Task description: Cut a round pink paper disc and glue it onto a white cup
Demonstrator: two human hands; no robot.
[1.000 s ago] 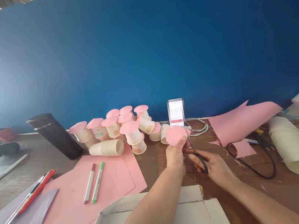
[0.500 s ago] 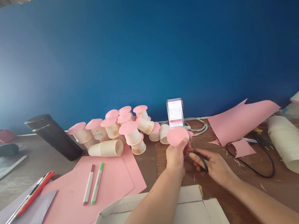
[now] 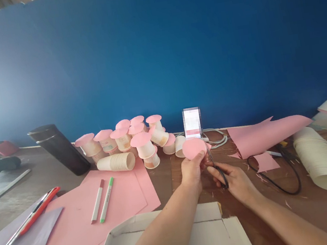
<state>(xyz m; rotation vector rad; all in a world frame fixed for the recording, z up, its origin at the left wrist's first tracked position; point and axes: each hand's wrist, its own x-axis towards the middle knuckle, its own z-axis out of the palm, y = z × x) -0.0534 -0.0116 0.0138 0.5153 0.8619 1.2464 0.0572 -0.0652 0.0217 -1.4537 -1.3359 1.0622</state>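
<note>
Left hand (image 3: 191, 171): thumb and fingers pinching a pink paper disc (image 3: 193, 148) by its lower edge, disc raised above the table (image 3: 312, 215), broad face towards the wearer. Right hand (image 3: 236, 181): fingers closed round the black handles of a pair of scissors (image 3: 221, 175), blades pointing up along the disc's right edge. Blade gap too small to read. A small pointed bit of pink stands out at that edge, beside the blades.

Handling notes (judgement): light pinch, well in from the rim, so the paper neither creases nor slips. A smooth curve should come from turning the disc into the blades, with the scissors hand kept nearly steady; long bites rather than tip snips, which would leave corners. Left fingertips sit near the blades, partly hidden behind the disc; chief hazard, so they want to stay clear of the cutting line.

Further out: behind the disc, a lit screen (image 3: 192, 124), blurred. To its left, small paper cups (image 3: 145, 150), several topped with pink discs; these could serve as a check on roundness. Right: a curled pink sheet (image 3: 266, 135), with a loose scrap (image 3: 267, 162) before it and a stack of large cups (image 3: 319, 160) beyond.
</note>
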